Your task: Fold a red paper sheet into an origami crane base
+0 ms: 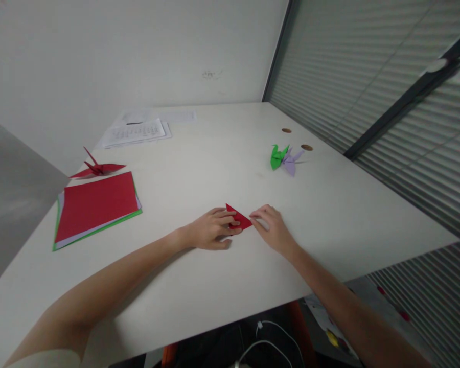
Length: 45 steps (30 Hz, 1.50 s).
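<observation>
A small folded piece of red paper (244, 221), pointed toward the right, lies on the white table near its front middle. Across its left part my left hand (213, 229) rests flat, fingers stretched out and a little apart, covering much of it. My right hand (271, 227) is at the paper's right tip, thumb and forefinger pinched there. The left edge of the red paper is partly hidden under the fingers.
On the left, a red paper crane (98, 168) stands behind a stack of red, lilac and green sheets (99, 204). Printed papers (136, 134) lie farther back. A green crane (277, 156) and a lilac crane (290, 163) sit at the right, near two holes in the table (214, 148).
</observation>
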### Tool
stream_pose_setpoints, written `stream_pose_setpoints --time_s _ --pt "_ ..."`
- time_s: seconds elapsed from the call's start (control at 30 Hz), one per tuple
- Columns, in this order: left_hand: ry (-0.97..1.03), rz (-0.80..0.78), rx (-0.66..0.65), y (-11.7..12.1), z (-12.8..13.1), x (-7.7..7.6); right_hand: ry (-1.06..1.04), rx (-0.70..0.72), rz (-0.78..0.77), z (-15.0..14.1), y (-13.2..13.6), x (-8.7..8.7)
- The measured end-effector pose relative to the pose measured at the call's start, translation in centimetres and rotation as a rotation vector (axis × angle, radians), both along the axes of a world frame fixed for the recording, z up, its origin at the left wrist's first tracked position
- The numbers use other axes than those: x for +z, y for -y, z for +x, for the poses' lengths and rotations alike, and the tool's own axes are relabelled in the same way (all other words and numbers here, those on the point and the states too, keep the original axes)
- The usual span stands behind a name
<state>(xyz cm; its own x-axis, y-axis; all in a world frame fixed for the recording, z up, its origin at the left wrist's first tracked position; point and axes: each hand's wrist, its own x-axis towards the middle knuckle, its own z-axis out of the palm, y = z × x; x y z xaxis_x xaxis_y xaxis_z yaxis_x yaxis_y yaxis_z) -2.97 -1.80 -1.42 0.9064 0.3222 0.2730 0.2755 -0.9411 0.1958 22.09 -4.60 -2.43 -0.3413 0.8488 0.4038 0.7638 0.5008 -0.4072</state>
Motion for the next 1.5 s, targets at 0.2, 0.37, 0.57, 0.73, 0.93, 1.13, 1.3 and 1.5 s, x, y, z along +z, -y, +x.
stream_pose_setpoints --time_s 0.2,0.37,0.57,0.73,0.93,1.13,1.3,1.5 --pt "0.016 0.022 -0.010 0.0 0.0 0.1 0.202 0.243 0.108 0.9 1.5 1.0" --pt "0.008 0.005 -0.061 -0.2 -0.5 0.2 0.212 0.252 0.076 1.7 1.6 0.6" --pt "0.031 -0.029 -0.083 -0.2 -0.7 0.4 0.238 0.220 0.059 2.4 1.5 0.1" --pt "0.058 -0.053 -0.044 0.2 -0.4 0.2 0.198 0.225 0.105 1.9 0.7 0.6" --pt "0.093 -0.085 0.034 0.4 -0.3 0.1 0.172 0.412 0.053 0.0 -1.3 1.5" --pt "0.133 -0.131 0.053 0.4 -0.3 0.5 0.206 0.409 0.105 -0.4 -1.3 1.0" --pt "0.259 -0.226 0.099 0.0 0.0 0.9 0.008 0.366 0.041 -0.6 -1.1 1.3" --pt "0.732 -0.646 0.509 -1.1 0.1 2.0 -0.617 0.185 -0.424 -3.3 -3.2 4.0"
